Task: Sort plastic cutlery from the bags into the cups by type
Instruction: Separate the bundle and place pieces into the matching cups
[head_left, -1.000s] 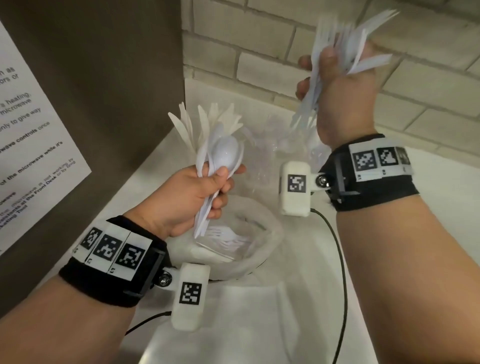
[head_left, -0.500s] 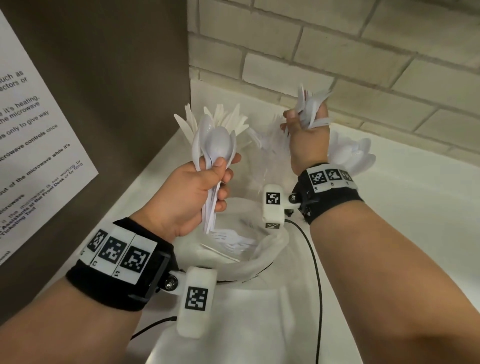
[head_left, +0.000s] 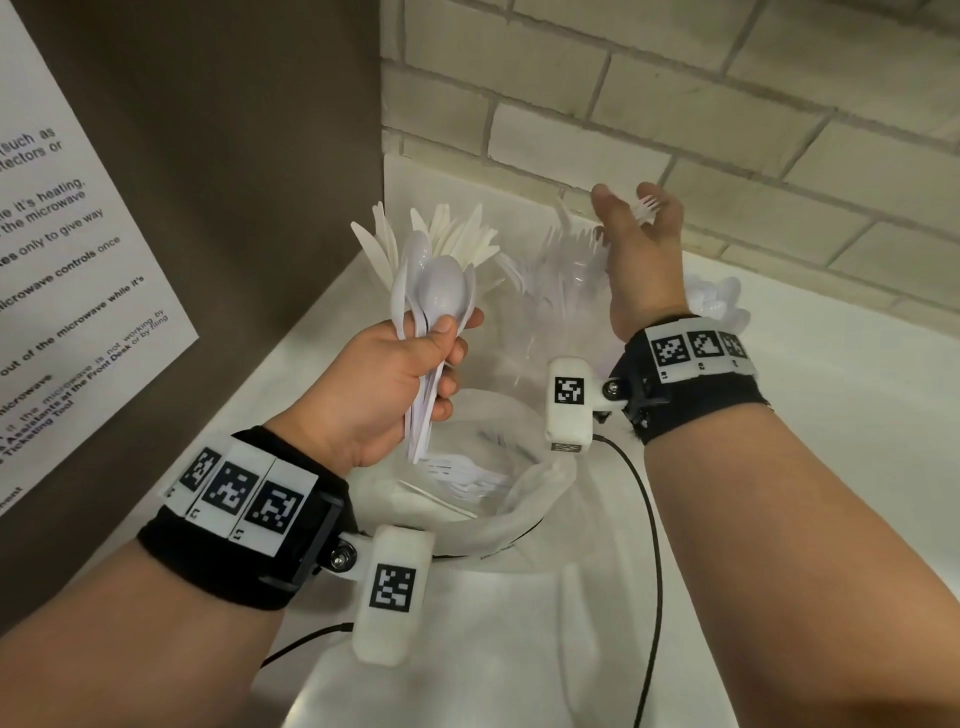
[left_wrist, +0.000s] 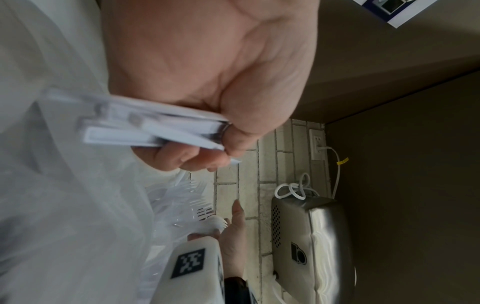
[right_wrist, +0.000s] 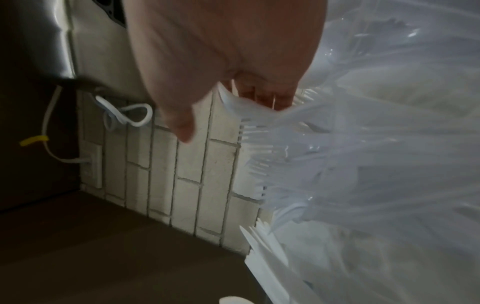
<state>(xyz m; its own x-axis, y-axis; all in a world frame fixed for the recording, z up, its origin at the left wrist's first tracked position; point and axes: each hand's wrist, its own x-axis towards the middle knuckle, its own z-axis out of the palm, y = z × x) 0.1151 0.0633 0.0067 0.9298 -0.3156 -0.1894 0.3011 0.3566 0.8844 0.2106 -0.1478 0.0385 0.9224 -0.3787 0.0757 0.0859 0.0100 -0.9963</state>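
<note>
My left hand (head_left: 441, 353) grips a bundle of white plastic spoons (head_left: 441, 291) bowls-up, above an open plastic bag (head_left: 524, 499) that has forks (head_left: 462, 475) in it. The spoon handles (left_wrist: 145, 127) stick out below the fist (left_wrist: 207, 148). My right hand (head_left: 636, 228) hovers over a clear cup of forks (head_left: 561, 280), thumb spread wide. One fork (head_left: 645, 203) still lies against its fingers (right_wrist: 259, 96). Knives (head_left: 457, 239) stand in a cup behind the spoons. Another cluster of spoons (head_left: 719, 301) shows behind my right wrist.
A brown panel with a paper notice (head_left: 78, 260) closes the left side; a brick wall (head_left: 675, 104) runs along the back. The white counter (head_left: 831, 441) extends right. A steel appliance (left_wrist: 311, 236) and a corded outlet (left_wrist: 318, 144) appear in the left wrist view.
My right hand came down from high up with a bundle of forks to the fork cup and spread its fingers; the bundle now stands in the cup. The left hand kept its spoons.
</note>
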